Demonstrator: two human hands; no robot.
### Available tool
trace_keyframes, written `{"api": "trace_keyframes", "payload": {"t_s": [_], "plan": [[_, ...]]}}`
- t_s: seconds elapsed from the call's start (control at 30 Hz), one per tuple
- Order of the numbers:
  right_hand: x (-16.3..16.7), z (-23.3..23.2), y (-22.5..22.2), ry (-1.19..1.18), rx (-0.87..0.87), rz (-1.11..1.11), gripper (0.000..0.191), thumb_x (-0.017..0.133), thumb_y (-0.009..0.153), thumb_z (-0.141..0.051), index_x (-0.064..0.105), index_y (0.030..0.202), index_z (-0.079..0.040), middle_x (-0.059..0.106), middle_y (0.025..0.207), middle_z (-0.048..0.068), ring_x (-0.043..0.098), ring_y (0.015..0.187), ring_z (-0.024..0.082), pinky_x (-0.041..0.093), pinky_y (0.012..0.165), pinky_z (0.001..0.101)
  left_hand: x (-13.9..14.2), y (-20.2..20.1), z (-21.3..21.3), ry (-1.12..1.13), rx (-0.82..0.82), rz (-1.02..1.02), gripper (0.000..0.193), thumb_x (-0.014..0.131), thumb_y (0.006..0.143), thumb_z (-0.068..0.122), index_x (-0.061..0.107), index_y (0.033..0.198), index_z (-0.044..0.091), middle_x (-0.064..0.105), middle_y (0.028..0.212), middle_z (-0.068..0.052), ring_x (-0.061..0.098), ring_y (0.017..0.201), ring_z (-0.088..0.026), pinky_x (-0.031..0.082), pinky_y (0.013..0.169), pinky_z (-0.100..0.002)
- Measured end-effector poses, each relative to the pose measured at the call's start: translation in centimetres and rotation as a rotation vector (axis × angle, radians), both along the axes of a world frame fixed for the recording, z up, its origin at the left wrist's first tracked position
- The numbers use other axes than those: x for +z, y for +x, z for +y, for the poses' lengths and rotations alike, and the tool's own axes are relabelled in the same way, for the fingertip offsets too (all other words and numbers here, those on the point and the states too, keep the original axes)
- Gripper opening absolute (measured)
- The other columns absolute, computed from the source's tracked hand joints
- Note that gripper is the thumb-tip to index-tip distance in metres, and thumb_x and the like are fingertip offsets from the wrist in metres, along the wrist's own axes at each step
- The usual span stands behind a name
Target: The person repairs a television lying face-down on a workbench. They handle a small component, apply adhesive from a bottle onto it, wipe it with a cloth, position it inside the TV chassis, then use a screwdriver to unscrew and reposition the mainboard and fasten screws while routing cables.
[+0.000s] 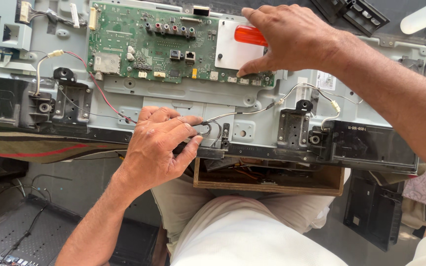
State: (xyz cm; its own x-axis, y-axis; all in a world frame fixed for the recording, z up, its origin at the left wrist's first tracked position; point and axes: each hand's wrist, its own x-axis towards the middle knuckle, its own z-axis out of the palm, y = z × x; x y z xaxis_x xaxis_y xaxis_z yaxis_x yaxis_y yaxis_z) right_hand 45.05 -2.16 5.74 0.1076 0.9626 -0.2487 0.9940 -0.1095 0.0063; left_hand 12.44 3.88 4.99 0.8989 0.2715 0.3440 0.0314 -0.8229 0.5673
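Observation:
An opened flat-screen chassis (183, 96) lies across my lap, its grey metal back facing up. A green circuit board (139, 47) with a silver shield plate (230, 49) is mounted at the top. My right hand (287, 37) rests over the shield, closed around an orange-handled screwdriver (250, 35), fingertips touching the board's lower edge. My left hand (156, 145) is at the chassis's near edge, fingers pinching a thin grey cable (232, 114) that runs right toward a white connector (335, 106).
A red-and-black wire pair (102, 91) crosses the left of the chassis. Black speaker housings (371, 143) sit at both lower corners. A wooden box (272, 184) is under the chassis. Black plastic parts (373, 209) and a perforated panel (11, 234) lie on the floor.

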Motion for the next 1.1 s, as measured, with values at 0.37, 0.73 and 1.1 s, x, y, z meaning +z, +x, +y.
{"api": "trace_keyframes", "payload": {"t_s": [0.37,0.73,1.1], "plan": [[1.2,1.5,-2.2,-0.006,0.030,0.059,0.135,0.081,0.060,-0.083,0.035,0.153,0.003,0.054,0.140,0.026,0.064,0.115,0.038,0.054,0.095,0.0415,0.0,0.5,-0.3,0.082,0.107,-0.023,0.019,0.072,0.092,0.019,0.075,0.104,0.005,0.075,0.103,-0.007,0.063,0.094,-0.025,0.043,0.092,-0.043],[0.9,1.2,-3.4,0.009,0.042,0.033,0.141,0.085,0.058,-0.075,0.026,0.157,0.005,0.056,0.133,0.029,0.069,0.097,0.041,0.058,0.082,0.0428,-0.4,-0.3,-0.1,0.073,0.047,-0.026,0.012,0.072,0.093,0.019,0.077,0.096,0.009,0.074,0.107,-0.001,0.062,0.096,-0.023,0.041,0.095,-0.042],[0.3,-0.4,-2.5,0.057,0.037,0.089,0.140,0.090,0.056,-0.071,0.025,0.157,0.004,0.055,0.130,0.031,0.068,0.097,0.043,0.057,0.080,0.0442,-0.6,-0.1,-0.1,0.063,0.039,-0.028,0.012,0.075,0.089,0.018,0.078,0.096,0.009,0.075,0.107,-0.002,0.063,0.096,-0.023,0.041,0.096,-0.042]]}}
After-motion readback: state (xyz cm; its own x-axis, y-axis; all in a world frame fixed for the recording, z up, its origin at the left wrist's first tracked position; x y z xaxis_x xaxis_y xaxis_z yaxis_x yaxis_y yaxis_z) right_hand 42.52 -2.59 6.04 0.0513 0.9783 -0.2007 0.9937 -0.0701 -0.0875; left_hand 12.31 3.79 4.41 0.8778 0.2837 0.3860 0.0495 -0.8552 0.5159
